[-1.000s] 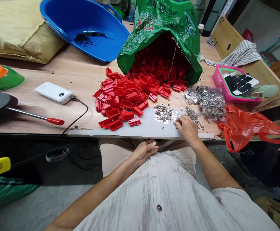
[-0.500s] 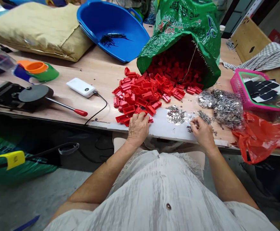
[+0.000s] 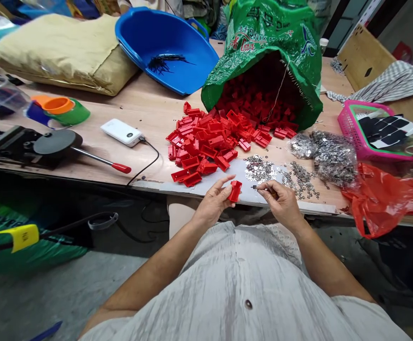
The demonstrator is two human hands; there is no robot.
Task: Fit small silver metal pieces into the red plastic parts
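Grips of both hands are engaged just off the bench's front edge: the left hand (image 3: 211, 204) grasps a red part (image 3: 235, 191), and the right hand (image 3: 285, 204) clasps a small thin-tipped tool (image 3: 255, 187) pointing toward it. Along the front edge of the wood-toned bench (image 3: 92, 106) lies a pale sheet (image 3: 227, 178), with scattered metal pieces (image 3: 259, 169) on it. Behind, a red heap (image 3: 206, 137) spills from a green sack (image 3: 277, 28). Toward the back edge stand a blue basin (image 3: 188, 71) and a tan sack (image 3: 64, 52); near the front-left corner sits a red-tipped lever device (image 3: 57, 142). Rightward, a red bag (image 3: 394, 199) hangs over the front edge, near a pink basket (image 3: 346, 128). Grey floor (image 3: 117, 279) shows below.
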